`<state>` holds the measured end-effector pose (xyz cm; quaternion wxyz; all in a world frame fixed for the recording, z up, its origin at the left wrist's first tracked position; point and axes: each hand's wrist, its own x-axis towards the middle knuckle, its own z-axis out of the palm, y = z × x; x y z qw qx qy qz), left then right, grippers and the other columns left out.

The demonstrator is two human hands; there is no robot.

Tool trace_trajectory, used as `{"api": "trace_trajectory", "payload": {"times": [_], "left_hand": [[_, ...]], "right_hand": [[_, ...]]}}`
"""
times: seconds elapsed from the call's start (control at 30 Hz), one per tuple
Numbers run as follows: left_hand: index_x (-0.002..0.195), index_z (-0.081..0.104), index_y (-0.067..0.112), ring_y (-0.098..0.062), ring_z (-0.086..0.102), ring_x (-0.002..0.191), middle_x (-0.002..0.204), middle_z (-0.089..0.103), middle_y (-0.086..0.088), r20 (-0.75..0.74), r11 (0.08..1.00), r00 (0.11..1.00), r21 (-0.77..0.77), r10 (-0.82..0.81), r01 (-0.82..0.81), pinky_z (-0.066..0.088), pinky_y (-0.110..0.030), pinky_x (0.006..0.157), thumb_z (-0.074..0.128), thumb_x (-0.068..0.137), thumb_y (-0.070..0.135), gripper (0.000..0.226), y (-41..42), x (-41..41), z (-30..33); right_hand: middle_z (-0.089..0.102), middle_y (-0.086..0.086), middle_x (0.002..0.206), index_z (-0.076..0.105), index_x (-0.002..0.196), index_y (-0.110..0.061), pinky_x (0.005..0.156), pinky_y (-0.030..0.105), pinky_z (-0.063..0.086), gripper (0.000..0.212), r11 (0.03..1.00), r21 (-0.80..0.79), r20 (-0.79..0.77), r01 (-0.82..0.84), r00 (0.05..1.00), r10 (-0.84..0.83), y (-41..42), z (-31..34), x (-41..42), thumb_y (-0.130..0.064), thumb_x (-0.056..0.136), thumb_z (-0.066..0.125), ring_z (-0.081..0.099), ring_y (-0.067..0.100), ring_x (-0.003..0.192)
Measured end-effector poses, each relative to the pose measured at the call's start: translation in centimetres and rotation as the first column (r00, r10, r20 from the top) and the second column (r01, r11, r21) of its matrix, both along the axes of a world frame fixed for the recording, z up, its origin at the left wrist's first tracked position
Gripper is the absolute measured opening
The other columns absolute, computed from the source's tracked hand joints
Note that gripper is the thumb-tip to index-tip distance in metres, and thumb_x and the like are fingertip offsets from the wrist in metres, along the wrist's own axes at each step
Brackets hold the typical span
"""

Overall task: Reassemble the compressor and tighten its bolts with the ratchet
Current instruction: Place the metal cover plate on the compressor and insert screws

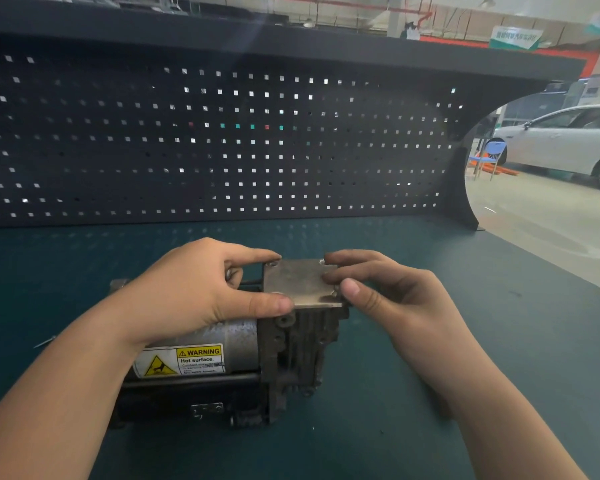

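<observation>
From the head camera, we have the compressor (222, 362) lying on its side on the green bench top (465, 341), close to us and a little left of centre. Its silver barrel with the yellow warning label (184, 362) points left, and the dark cast block points right. A flat metal plate (300, 282) sits on top of that block.

Our left hand (201, 289) pinches the plate's left side, with the forefinger on the far corner and the thumb pressed on the near edge. Our right hand (392, 292) pinches the right side, fingers laid over the top and thumb at the near right corner. Both grips are light fingertip holds, not full clasps.

We judge the step to be seating this plate square on the block. To do it well, we should line each corner hole over its threaded hole before letting go, keep the plate level, and feel for it to drop flush without rocking. A bolt head seems to show at the far left corner (272, 263); whether the other corners have bolts we cannot tell.

For room, the pegboard wall (222, 150) stands well behind the work. The bench is open to the right of the compressor, where its edge runs off diagonally toward the shop floor and a white car (561, 140). We cannot see the ratchet. A small thin metal piece (45, 341) lies beside our left forearm.
</observation>
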<state>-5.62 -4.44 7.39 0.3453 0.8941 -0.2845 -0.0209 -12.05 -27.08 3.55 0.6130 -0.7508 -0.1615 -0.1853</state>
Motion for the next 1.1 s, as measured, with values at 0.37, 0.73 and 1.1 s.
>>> {"api": "trace_trajectory", "payload": {"times": [0.37,0.73,1.1], "left_hand": [[0.115,0.052,0.066,-0.004,0.033,0.046,0.051,0.035,0.010,-0.007,1.000,1.000,-0.016,-0.005,0.005,0.023,-0.032,0.057,0.061,0.040,0.091,0.080,-0.05,0.01,0.01],[0.113,0.049,0.069,-0.004,0.034,0.046,0.052,0.035,0.010,-0.009,1.000,1.000,-0.016,0.001,-0.001,0.024,-0.031,0.056,0.059,0.037,0.093,0.080,0.02,0.00,-0.02],[0.115,0.052,0.064,-0.005,0.033,0.046,0.051,0.035,0.009,-0.003,1.000,1.000,-0.004,-0.001,0.001,0.023,-0.032,0.057,0.059,0.039,0.091,0.080,-0.05,-0.03,0.02]], "right_hand": [[0.070,-0.012,0.110,0.073,0.100,-0.021,0.080,0.014,0.049,0.026,1.000,0.010,-0.049,0.007,0.999,-0.007,0.13,0.03,-0.09,-0.036,0.079,0.075,0.064,-0.001,0.102],[0.066,-0.019,0.116,0.073,0.088,-0.026,0.085,0.022,0.050,0.018,0.999,0.003,-0.061,0.045,0.997,-0.045,0.13,-0.26,0.16,-0.037,0.074,0.079,0.062,0.000,0.104],[0.063,-0.020,0.120,0.075,0.091,-0.026,0.084,0.018,0.048,0.018,0.999,-0.015,-0.029,0.035,0.999,-0.036,0.20,-0.36,0.01,-0.039,0.081,0.068,0.059,0.000,0.110]]}}
